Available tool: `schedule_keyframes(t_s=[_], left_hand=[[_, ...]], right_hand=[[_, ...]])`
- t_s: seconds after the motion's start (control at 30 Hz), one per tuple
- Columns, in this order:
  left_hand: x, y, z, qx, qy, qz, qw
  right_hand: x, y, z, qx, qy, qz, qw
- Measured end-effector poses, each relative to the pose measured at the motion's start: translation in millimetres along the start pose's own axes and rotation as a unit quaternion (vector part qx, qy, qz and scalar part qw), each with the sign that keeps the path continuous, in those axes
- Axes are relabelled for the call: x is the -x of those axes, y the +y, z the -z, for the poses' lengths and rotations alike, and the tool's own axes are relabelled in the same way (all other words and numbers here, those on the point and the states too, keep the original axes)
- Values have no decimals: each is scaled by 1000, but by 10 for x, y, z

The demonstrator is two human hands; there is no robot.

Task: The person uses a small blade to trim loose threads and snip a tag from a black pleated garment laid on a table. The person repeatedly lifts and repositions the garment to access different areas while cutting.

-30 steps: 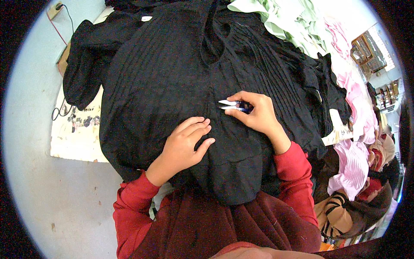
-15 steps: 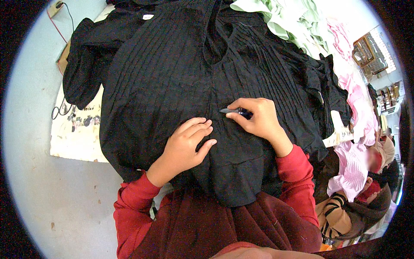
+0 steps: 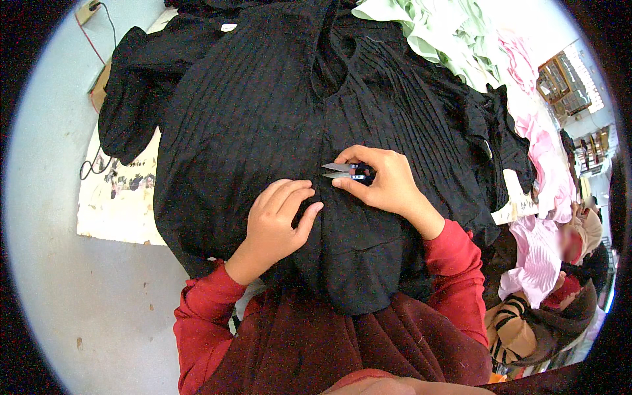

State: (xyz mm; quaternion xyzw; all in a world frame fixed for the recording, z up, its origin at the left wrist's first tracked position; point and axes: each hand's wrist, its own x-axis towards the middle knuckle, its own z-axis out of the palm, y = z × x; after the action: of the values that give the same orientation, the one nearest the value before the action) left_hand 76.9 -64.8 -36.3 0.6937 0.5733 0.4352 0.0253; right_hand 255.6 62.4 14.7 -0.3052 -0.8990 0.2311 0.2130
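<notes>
A black pleated garment [image 3: 224, 125] is spread over the table in front of me, its slit neck opening at the far middle. My right hand [image 3: 388, 181] grips a pair of thread snips [image 3: 349, 171] between thumb and fingers. Their two pointed blades stand apart and point left, close over the garment's middle seam. Just left of that seam, my left hand [image 3: 280, 214] lies on the cloth with its fingers stretched out and the thumb apart, holding nothing.
Pale green cloth [image 3: 434, 33] is heaped at the far right, beside pink cloth [image 3: 543, 151]. A pair of scissors [image 3: 92, 168] lies on the table's left part. At the lower right sits another person [image 3: 520, 329] near a light pink pleated piece [image 3: 530, 253].
The snips' blades have spread apart and shifted slightly left with my right hand. My left hand has slid a little to the left on the cloth.
</notes>
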Motion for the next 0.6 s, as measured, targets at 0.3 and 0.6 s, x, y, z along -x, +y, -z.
schedule_keyframes(t_s=[0.3, 0.6], left_hand=[[-9, -9, 5, -36, -86, -84, 992], [-10, -2, 12, -38, -101, -90, 990]], right_hand=[[-5, 87, 9, -12, 7, -17, 1000], [-46, -47, -71, 143, -1, 99, 985]])
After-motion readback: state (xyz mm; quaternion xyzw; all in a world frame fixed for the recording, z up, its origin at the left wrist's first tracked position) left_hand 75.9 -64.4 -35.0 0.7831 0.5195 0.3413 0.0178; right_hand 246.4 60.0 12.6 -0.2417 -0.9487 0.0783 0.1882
